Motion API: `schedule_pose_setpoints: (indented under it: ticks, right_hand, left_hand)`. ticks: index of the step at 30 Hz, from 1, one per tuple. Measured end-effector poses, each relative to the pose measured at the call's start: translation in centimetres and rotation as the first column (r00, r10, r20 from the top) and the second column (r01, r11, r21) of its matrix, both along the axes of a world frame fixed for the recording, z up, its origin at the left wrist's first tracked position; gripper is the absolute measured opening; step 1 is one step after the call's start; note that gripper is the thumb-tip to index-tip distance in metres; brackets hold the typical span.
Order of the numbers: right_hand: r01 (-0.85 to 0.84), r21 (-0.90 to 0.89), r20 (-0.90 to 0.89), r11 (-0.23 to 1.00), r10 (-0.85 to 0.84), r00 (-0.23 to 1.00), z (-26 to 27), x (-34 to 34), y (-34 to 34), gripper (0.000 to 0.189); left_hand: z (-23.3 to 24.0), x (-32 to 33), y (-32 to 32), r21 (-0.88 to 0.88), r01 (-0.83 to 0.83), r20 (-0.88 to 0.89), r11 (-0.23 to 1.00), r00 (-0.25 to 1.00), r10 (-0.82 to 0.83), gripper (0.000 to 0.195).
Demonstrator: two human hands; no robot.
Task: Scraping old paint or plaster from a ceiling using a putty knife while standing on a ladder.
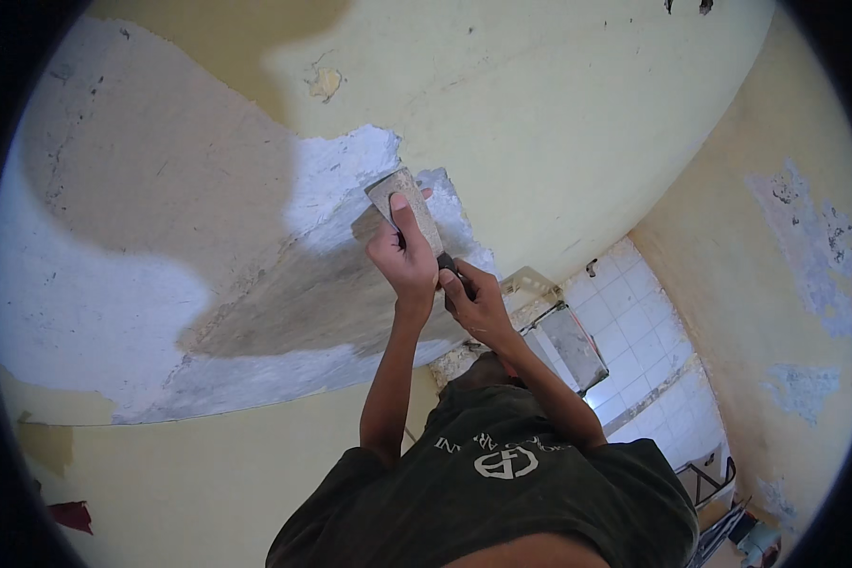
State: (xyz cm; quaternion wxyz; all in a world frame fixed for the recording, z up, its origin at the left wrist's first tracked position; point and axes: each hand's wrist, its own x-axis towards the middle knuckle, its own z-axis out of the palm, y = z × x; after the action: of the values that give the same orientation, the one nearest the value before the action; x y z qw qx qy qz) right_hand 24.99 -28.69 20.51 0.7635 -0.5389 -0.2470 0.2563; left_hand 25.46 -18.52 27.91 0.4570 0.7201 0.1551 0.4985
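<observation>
Both my hands are on one scraper (417,213), which has a broad, dusty metal blade and a dark handle. My left hand (408,259) grips the blade, its thumb flat on the upper face and a fingertip showing past the far edge. The handle sits in the fingers of my right hand (479,302). Behind the tool rises a wall with a large stripped patch (248,312), bare grey and white. Pale yellow-green paint (539,142) borders this patch along a ragged edge. The blade lies over that border in view; whether it touches the wall I cannot tell.
Below right, a metal-framed platform (571,344) stands above white floor tiles (628,312). The side wall (738,284) has peeled patches. Metal frame parts (713,479) are at the lower right. A dark red piece (72,516) shows at the lower left.
</observation>
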Motion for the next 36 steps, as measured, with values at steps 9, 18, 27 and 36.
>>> schedule_pose_setpoints:
  ticks: [9,18,27,36]
  right_hand:
    - [0.05,-0.081,0.186,0.995,-0.034,0.982,0.2,1.4,0.2,0.04]
    - [0.128,-0.17,0.189,0.977,-0.096,0.977,0.3,1.5,-0.7,0.032]
    - [0.138,-0.189,0.272,0.972,-0.084,0.959,-0.3,2.4,-0.5,0.039]
    - [0.141,-0.09,0.395,0.986,-0.095,0.914,2.7,3.3,0.4,0.036]
  left_hand:
    - [0.2,0.5,-0.6,-0.046,-0.076,-0.004,0.996,0.997,0.076,0.042]
    - [-0.8,1.1,-1.1,-0.225,-0.091,-0.049,0.97,0.995,0.082,0.049]
    - [-1.3,1.0,-0.6,-0.232,-0.036,-0.102,0.972,0.995,0.012,0.054]
    - [1.0,1.4,0.5,-0.095,0.035,0.09,0.995,0.996,-0.026,0.054]
